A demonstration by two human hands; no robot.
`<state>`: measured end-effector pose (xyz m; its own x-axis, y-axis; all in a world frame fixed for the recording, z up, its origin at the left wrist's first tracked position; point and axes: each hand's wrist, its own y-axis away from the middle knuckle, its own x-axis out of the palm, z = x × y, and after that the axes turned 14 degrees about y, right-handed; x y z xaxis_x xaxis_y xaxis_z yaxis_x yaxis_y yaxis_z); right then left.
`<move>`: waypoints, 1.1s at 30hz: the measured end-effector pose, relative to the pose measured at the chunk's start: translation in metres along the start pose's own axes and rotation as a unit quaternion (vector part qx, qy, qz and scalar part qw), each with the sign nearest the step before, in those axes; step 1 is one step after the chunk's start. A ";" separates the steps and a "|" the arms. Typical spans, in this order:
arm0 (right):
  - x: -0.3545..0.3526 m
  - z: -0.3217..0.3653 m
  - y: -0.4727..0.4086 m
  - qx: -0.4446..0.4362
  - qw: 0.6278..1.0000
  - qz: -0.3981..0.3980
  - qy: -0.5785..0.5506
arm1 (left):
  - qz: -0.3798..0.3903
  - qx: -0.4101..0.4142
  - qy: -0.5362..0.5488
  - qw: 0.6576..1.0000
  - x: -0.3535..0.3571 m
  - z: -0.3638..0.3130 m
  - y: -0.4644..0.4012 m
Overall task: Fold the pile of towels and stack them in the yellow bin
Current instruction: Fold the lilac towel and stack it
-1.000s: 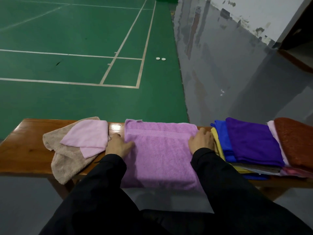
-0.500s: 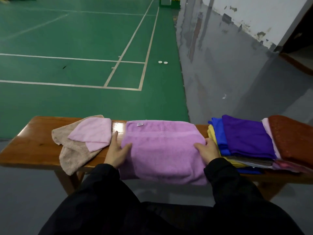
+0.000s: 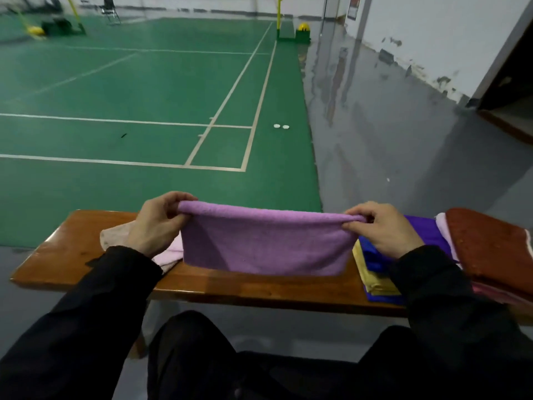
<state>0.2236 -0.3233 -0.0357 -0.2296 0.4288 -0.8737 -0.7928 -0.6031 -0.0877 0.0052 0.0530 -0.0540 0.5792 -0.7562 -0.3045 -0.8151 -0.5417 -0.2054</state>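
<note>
— How far along is the folding?

— Midway, by the look of it. The left hand (image 3: 157, 223) and the right hand (image 3: 380, 229) are each pinching one upper corner of the purple towel (image 3: 265, 243), fingers curled round its folded top edge, so it is hanging between them with its lower edge just reaching the desk (image 3: 72, 255).

— What is lying beside the hands?

— Beyond the right hand a pile of folded towels (image 3: 377, 272) is sitting, yellow, blue and violet, with a rust-red towel (image 3: 490, 249) farther out. Under the left hand a beige towel (image 3: 111, 238) and a pale pink towel (image 3: 170, 254) are lying loose.

— So what is left?

— Probably this towel's last fold, then those two loose ones. The yellow bin is not showing anywhere, so the stacking seems yet to come.
</note>
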 end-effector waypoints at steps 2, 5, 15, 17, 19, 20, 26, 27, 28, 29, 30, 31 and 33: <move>-0.006 -0.001 -0.012 -0.032 0.998 -0.036 0.032 | -0.009 0.016 -0.004 1.000 -0.001 -0.009 -0.003; -0.015 0.004 -0.036 -0.057 0.996 -0.065 0.015 | -0.032 0.045 -0.037 0.998 -0.005 -0.017 -0.011; -0.040 0.033 -0.058 -0.061 0.980 -0.181 -0.058 | -0.107 0.140 -0.049 0.983 -0.015 -0.046 -0.036; -0.019 0.025 -0.029 -0.053 0.984 -0.169 -0.017 | -0.096 0.152 -0.080 0.980 -0.010 -0.029 -0.006; 0.019 0.007 0.006 -0.048 0.986 -0.153 0.053 | -0.088 0.145 -0.159 0.973 0.004 0.003 0.036; 0.042 -0.004 0.023 -0.049 0.985 -0.130 0.099 | -0.067 0.142 -0.215 0.964 0.013 0.024 0.057; 0.143 -0.031 0.081 -0.043 0.956 0.097 0.274 | 0.147 -0.002 -0.298 0.943 0.045 0.131 0.113; 0.142 -0.030 0.077 -0.036 0.958 0.074 0.273 | 0.128 -0.011 -0.302 0.945 0.049 0.127 0.110; 0.141 -0.027 0.071 -0.027 0.959 0.055 0.276 | 0.100 -0.013 -0.307 0.946 0.052 0.125 0.104; 0.139 -0.024 0.063 -0.019 0.960 0.041 0.277 | 0.080 -0.013 -0.312 0.947 0.056 0.121 0.097; 0.138 -0.021 0.055 -0.011 0.963 0.030 0.267 | 0.067 -0.008 -0.310 0.948 0.060 0.119 0.088; 0.138 -0.019 0.044 -0.001 0.969 0.020 0.247 | 0.058 -0.002 -0.307 0.950 0.063 0.118 0.076; 0.143 -0.017 0.021 0.017 0.978 0.014 0.209 | 0.047 -0.001 -0.298 0.953 0.071 0.118 0.050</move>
<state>0.1834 -0.2859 -0.1703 -0.0068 0.0953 -0.9954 -0.8094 -0.5851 -0.0504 0.0042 0.0154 -0.1961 0.3950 -0.4587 -0.7960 -0.8628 -0.4829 -0.1498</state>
